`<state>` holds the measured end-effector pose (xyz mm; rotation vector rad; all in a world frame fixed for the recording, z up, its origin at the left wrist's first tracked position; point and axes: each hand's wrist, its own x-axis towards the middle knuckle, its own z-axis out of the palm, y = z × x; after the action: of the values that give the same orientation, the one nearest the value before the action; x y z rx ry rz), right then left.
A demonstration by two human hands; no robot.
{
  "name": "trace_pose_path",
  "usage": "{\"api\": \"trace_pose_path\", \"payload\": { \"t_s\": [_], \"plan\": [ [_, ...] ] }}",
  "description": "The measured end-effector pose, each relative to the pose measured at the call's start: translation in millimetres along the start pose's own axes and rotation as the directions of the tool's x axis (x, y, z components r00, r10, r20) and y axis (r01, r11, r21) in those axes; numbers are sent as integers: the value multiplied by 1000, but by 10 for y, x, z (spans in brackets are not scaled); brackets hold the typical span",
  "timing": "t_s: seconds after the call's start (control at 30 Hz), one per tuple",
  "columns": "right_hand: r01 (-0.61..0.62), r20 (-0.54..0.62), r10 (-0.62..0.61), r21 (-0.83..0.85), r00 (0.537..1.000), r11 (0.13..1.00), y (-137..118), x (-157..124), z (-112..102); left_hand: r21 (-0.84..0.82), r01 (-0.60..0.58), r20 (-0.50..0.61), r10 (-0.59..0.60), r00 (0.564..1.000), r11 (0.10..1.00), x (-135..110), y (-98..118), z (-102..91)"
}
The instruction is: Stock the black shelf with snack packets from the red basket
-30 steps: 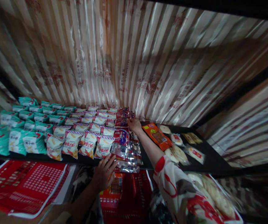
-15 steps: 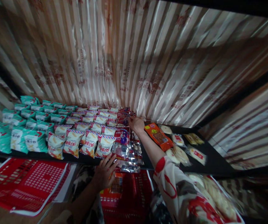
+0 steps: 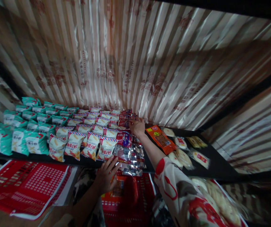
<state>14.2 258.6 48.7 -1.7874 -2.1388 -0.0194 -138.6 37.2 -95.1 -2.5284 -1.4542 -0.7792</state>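
1. Head view, clock directions read from the right hand point(image 3: 137, 126): its fingers are bent onto the edge of the dark red packets point(image 3: 124, 122) toward the back of a black shelf point(image 3: 217, 157); whether they grip cannot be told.

2. At 7 o'clock, the left hand point(image 3: 107, 175) spreads its fingers loosely at the shelf's front edge, clasping nothing, beside the silver foil packets point(image 3: 131, 161), which lie overlapped at 6 o'clock.

3. A purple-printed packet point(image 3: 124, 138) lies between 7 and 8 o'clock, above that foil. Rows of white shrimp-snack bags point(image 3: 105, 148) fill 9 o'clock, teal snack bags point(image 3: 37, 143) farther out.

4. An orange packet point(image 3: 160, 138) rests flat at 4 o'clock, close by the right forearm point(image 3: 153, 148); a red basket point(image 3: 140, 206) sits below the shelf at 6 o'clock.

5. Hazards, by judgement: a tug toward the person could send the slick foil packets over the edge into the basket; a bump from the left hand could topple the nearest white bag; a forearm swing toward 4 o'clock could shove the orange packet askew.
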Motion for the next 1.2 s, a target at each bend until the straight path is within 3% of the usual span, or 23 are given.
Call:
{"api": "trace_pose_path", "payload": {
  "t_s": [0.07,0.13,0.3,0.47,0.6,0.77,0.97,1.07,1.2],
  "plan": [
    [86,-4,-86,37,996,996,-36,20,-11,1,-1,-4,1,1000,1000,7,4,-12],
    [135,65,-141,94,988,986,-92,46,-21,0,-1,-9,1,1000,1000,14,5,-17],
    [91,317,-124,117,940,989,-222,77,-26,-19,-1,-16,0,1000,1000,11,-5,4],
    [133,396,-158,90,904,987,-231,81,3,-28,3,-10,-4,1000,1000,0,-14,27],
    [182,371,-214,121,904,976,-194,74,33,-32,6,-5,-6,1000,999,12,-9,20],
    [303,115,-360,344,926,889,-98,-51,17,-44,7,-1,-7,1000,999,9,-10,11],
    [175,-152,-109,535,982,827,153,-582,-75,-66,18,-10,-18,1000,998,-8,-2,15],
    [106,-233,59,637,971,763,337,-997,-60,-59,14,-23,-16,1000,998,-22,16,20],
    [-44,-226,310,741,923,670,552,-1622,45,-46,16,-63,-19,998,999,-64,36,39]
  ]
}}
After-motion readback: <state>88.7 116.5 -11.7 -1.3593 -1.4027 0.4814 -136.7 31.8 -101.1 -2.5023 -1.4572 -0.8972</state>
